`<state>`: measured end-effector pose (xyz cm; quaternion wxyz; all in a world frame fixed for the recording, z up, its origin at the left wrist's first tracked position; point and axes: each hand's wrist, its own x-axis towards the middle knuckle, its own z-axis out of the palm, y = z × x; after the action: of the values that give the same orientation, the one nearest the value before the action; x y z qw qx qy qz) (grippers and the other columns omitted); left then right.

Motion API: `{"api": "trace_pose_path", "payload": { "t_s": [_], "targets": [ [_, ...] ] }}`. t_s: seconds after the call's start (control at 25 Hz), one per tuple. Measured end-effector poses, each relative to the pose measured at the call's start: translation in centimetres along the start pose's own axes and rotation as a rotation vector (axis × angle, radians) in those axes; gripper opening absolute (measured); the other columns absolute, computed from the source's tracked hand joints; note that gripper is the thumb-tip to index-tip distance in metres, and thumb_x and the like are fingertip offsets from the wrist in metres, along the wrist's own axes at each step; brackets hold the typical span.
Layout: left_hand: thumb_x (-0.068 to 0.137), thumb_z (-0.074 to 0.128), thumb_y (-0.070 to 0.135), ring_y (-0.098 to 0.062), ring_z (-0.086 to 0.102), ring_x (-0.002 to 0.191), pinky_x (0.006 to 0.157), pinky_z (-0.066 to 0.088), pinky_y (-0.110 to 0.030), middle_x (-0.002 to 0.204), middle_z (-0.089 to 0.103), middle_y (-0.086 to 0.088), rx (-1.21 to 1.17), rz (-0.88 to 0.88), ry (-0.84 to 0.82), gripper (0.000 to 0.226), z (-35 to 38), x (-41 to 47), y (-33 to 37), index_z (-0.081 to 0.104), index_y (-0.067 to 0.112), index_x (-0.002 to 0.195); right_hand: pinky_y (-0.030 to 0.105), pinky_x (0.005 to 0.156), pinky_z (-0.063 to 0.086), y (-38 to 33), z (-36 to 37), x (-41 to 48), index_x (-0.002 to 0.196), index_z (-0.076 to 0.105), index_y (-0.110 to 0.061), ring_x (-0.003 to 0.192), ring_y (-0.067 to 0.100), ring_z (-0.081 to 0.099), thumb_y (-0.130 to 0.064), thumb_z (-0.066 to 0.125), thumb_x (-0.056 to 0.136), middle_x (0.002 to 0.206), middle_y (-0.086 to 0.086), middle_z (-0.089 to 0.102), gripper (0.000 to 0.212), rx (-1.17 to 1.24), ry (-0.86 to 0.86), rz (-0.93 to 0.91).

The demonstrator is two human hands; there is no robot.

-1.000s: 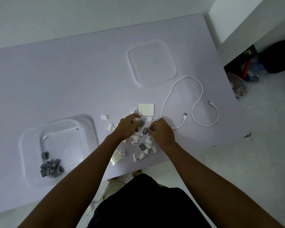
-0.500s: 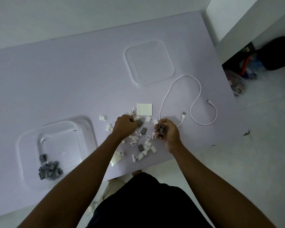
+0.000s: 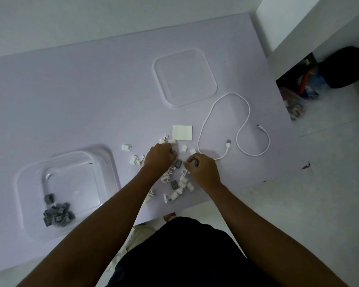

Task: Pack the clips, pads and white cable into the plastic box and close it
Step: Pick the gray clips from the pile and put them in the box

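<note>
Packing partly done. The plastic box [image 3: 29, 183], near the counter's [image 3: 71, 96] left front corner, holds only grey clips [image 3: 57, 213]. Both grips work the loose clip pile [image 3: 179, 183] at the front edge: left hand [image 3: 159, 157] clenched, contents hidden; right hand [image 3: 203, 169] pinching a dark piece. White cable [image 3: 245, 123], pad [image 3: 182, 132] and lid [image 3: 184, 77] remain outside.
</note>
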<state>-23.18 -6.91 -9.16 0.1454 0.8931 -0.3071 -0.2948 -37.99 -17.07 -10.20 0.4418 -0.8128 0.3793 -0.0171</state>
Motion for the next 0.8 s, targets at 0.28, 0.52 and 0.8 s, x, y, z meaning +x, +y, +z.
{"api": "trace_pose_path", "payload": {
  "t_s": [0.28, 0.52, 0.8],
  "targets": [
    [0.087, 0.059, 0.026, -0.017, 0.048, 0.053, 0.051, 0.037, -0.026, 0.062, 0.057, -0.001, -0.594, -0.235, -0.012, 0.023, -2.2, -0.8, -1.7, 0.058, 0.012, 0.068, 0.034, 0.084, 0.053, -1.8, 2.2, 0.7, 0.119, 0.068, -0.013, 0.101, 0.028, 0.064, -0.013, 0.073, 0.084, 0.115, 0.011, 0.065, 0.036, -0.238, -0.132, -0.1],
    [0.089, 0.056, 0.02, -0.015, 0.036, 0.041, 0.043, 0.032, -0.025, 0.056, 0.045, -0.003, -0.849, -0.252, -0.137, 0.023, -3.5, -2.9, -3.5, 0.05, 0.011, 0.069, 0.026, 0.065, 0.044, -2.7, 2.1, 0.9, 0.086, 0.069, -0.009, 0.073, 0.018, 0.058, -0.024, 0.077, 0.082, 0.083, 0.006, 0.063, 0.017, -0.094, -0.072, -0.036],
    [0.091, 0.054, 0.021, -0.014, 0.03, 0.043, 0.043, 0.026, -0.023, 0.057, 0.043, -0.005, -0.933, -0.224, -0.237, 0.021, -3.9, -4.6, -3.7, 0.051, 0.012, 0.072, 0.03, 0.055, 0.022, -3.3, -0.5, -2.9, 0.073, 0.046, -0.018, 0.059, 0.018, 0.038, -0.007, 0.041, 0.086, 0.079, 0.008, 0.054, 0.018, 1.193, -0.22, 0.427]
  ]
}}
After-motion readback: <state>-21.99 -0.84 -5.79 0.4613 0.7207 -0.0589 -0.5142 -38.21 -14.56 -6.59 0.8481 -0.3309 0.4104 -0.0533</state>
